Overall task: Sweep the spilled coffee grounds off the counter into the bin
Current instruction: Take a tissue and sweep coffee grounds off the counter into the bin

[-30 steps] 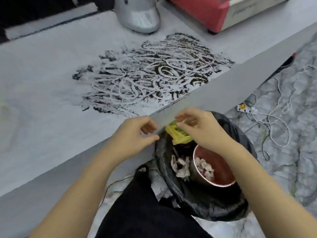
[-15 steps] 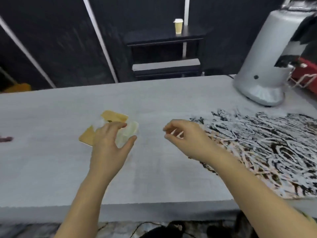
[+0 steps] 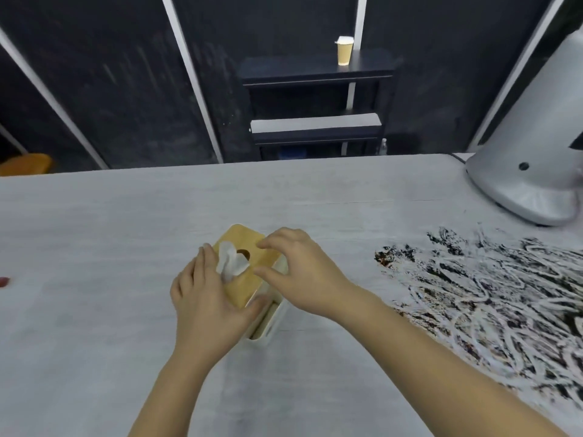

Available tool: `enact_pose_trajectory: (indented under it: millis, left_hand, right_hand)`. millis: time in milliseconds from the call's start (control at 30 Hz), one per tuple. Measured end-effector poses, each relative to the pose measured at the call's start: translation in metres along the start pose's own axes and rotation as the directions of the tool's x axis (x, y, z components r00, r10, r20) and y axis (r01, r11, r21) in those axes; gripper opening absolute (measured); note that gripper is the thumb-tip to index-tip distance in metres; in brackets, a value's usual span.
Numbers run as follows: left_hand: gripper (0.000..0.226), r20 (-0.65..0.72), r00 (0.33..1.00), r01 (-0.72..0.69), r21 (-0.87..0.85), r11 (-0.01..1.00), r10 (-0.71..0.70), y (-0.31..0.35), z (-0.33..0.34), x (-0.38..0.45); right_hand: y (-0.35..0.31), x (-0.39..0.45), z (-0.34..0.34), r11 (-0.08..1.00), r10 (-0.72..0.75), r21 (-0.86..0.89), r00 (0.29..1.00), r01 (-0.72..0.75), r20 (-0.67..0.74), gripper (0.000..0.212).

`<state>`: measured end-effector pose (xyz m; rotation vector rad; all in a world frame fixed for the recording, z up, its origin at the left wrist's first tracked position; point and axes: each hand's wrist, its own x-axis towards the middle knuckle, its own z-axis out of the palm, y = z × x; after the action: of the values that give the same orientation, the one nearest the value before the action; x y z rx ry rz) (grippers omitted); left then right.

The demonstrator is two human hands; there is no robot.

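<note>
A tissue box (image 3: pixel 252 288) with a wooden lid sits in the middle of the grey counter (image 3: pixel 94 247). A white tissue (image 3: pixel 229 262) sticks up from the hole in the lid. The left hand (image 3: pixel 208 298) rests on the box, with straight fingers (image 3: pixel 205 260) next to the tissue and the thumb against the near side of the lid. The right hand (image 3: pixel 303 275) is over the right side of the box, its fingers (image 3: pixel 274 241) and thumb bent and apart, holding nothing. The spilled coffee grounds (image 3: pixel 492 304) lie smeared in dark swirls near the right edge of the counter, apart from the box. A silver machine (image 3: pixel 536 171) stands at the far right corner.
</note>
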<state>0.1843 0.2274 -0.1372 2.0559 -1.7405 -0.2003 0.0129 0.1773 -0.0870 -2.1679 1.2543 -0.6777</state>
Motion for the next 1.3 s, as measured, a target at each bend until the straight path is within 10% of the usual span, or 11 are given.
enact_pose_trajectory:
  millis: [267, 700, 1033, 1300]
  left_hand:
    - [0.120, 0.063, 0.979, -0.182, -0.151, 0.972, 0.194, 0.056, 0.024, 0.005]
    - [0.124, 0.063, 0.991, -0.110, -0.100, 0.989, 0.117, 0.041, 0.017, 0.015]
    - [0.134, 0.038, 0.985, -0.156, -0.244, 0.957, 0.170, 0.052, -0.023, 0.021]
    - [0.104, 0.331, 0.732, -0.180, -0.749, 0.637, 0.596, 0.162, -0.014, 0.056]
  right_hand:
    - [0.025, -0.006, 0.003, 0.987, 0.105, -0.104, 0.983, -0.122, -0.153, 0.013]
    - [0.013, -0.034, -0.080, 0.891, 0.299, 0.453, 0.782, -0.024, -0.547, 0.013]
    - [0.030, -0.065, -0.115, 0.812, 0.410, 0.577, 0.791, -0.089, -0.455, 0.013]
    - [0.065, -0.076, -0.115, 0.596, 0.550, 0.796, 0.775, -0.102, -0.312, 0.011]
